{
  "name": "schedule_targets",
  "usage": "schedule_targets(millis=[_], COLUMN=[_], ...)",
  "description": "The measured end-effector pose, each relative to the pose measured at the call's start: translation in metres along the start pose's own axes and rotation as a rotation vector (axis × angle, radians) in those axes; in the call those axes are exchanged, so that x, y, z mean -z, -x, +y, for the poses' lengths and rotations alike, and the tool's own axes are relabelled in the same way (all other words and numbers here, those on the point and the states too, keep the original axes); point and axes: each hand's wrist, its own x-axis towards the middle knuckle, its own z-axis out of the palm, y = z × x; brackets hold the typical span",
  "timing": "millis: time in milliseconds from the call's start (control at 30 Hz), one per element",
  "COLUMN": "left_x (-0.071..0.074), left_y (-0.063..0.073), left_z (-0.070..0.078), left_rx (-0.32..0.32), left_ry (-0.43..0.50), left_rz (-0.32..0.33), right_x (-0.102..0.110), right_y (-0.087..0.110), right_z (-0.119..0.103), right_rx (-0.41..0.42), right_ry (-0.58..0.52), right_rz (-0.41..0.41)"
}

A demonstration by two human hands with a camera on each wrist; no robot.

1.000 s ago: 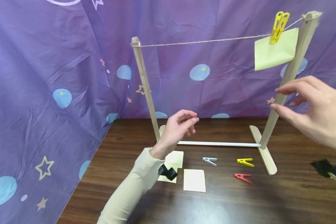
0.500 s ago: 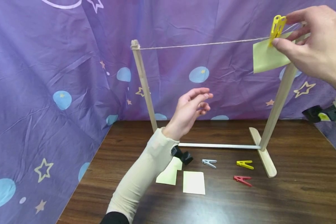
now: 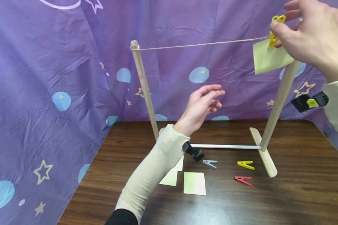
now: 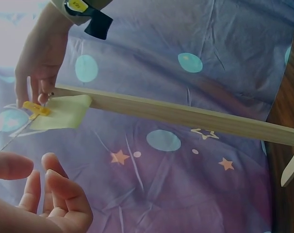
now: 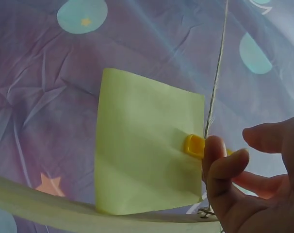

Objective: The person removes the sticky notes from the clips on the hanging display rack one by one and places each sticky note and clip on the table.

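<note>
My right hand (image 3: 316,36) is at a yellow clothespin (image 3: 273,38) near the right end of the string (image 3: 202,44), its thumb over the handles and other fingers around it. In the clothespin hangs a pale yellow-green paper sheet (image 3: 270,59), also seen in the right wrist view as a nearly square sheet (image 5: 147,145). My left hand (image 3: 201,106) is raised below the string, fingers loosely bent and holding nothing. In the left wrist view, the same left hand (image 4: 45,194) stays apart from the string and sheet.
A wooden stand has a left post (image 3: 143,81) and a right post (image 3: 280,100), joined low by a white rod (image 3: 225,146). On the table lie blue (image 3: 210,163), yellow (image 3: 245,165) and red (image 3: 243,180) clothespins, and several paper squares (image 3: 194,183). A purple curtain hangs behind.
My right hand has risen from beside the right post to the clipped clothespin and closed around it. My left hand has moved up and to the right.
</note>
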Motion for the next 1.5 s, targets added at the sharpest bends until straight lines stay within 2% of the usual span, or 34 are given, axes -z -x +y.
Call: schedule_targets(millis=[267,367,467,633,933,1100,1267,1500], left_x=[-0.009,-0.012,-0.016,-0.024,-0.036,-0.039,-0.039,-0.044], left_y=[-0.009,-0.012,-0.014,-0.016,-0.019,-0.022,-0.024,-0.027], left_z=[-0.007,-0.009,-0.010,-0.009,-0.005,-0.001,0.002,0.003], left_rx=[0.034,0.039,0.034,0.011,-0.024,-0.026,-0.025,-0.045], left_ry=[-0.055,-0.068,-0.083,-0.105,-0.138,-0.118,-0.058,0.030], left_rz=[0.010,0.007,0.007,0.016,0.042,0.023,-0.010,-0.020], right_x=[0.001,0.000,-0.001,-0.003,-0.010,-0.015,-0.020,-0.026], right_y=[-0.005,-0.007,-0.007,-0.006,-0.004,-0.003,-0.002,-0.001], right_z=[0.001,0.001,0.001,0.002,-0.005,-0.011,-0.013,-0.015], right_rx=[-0.042,-0.062,-0.065,-0.059,-0.047,-0.038,-0.044,-0.036], right_ry=[-0.011,-0.072,-0.102,-0.087,-0.228,-0.301,-0.388,-0.476], right_rz=[-0.062,-0.075,-0.073,-0.076,-0.078,-0.070,-0.088,-0.109])
